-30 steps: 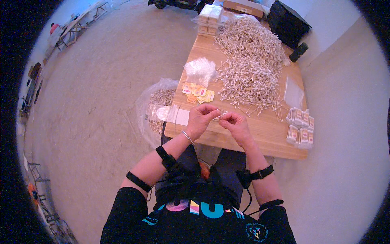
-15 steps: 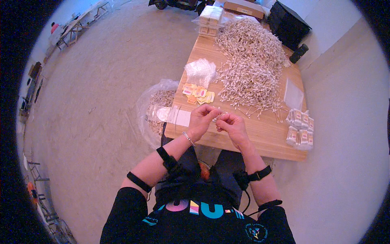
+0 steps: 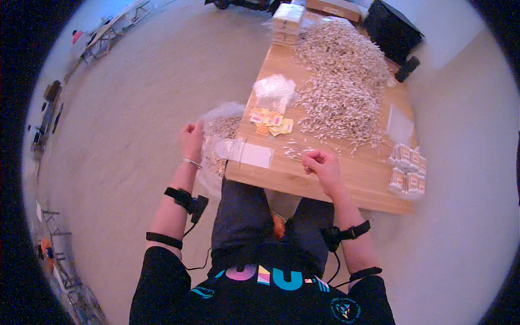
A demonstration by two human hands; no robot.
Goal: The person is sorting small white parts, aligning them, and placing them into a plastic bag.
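Observation:
My left hand (image 3: 192, 142) is out past the table's left edge, beside a clear plastic bag (image 3: 221, 112) full of cotton swabs. Its fingers are curled together, and I cannot see whether they pinch anything. Over the front of the table my right hand (image 3: 324, 169) is closed with thumb and fingers together; whatever lies inside is hidden. Just beyond it is a small loose bunch of cotton swabs (image 3: 296, 149). A big heap of cotton swabs (image 3: 344, 81) covers the table's middle and far part. A white card (image 3: 257, 155) lies by the left edge, next to clear plastic.
Yellow-and-white paper labels (image 3: 272, 120) and a stack of clear plastic sleeves (image 3: 275, 89) lie left of the heap. Packed swab bags (image 3: 409, 169) sit at right, near a flat clear bag (image 3: 400, 125). Stacked packs (image 3: 287, 21) and a black box (image 3: 391, 32) stand at the far end.
My left hand has moved left from the table, over to the bag's side. My right hand remains above the table, apart from the left. A loose bunch of swabs now shows on the table.

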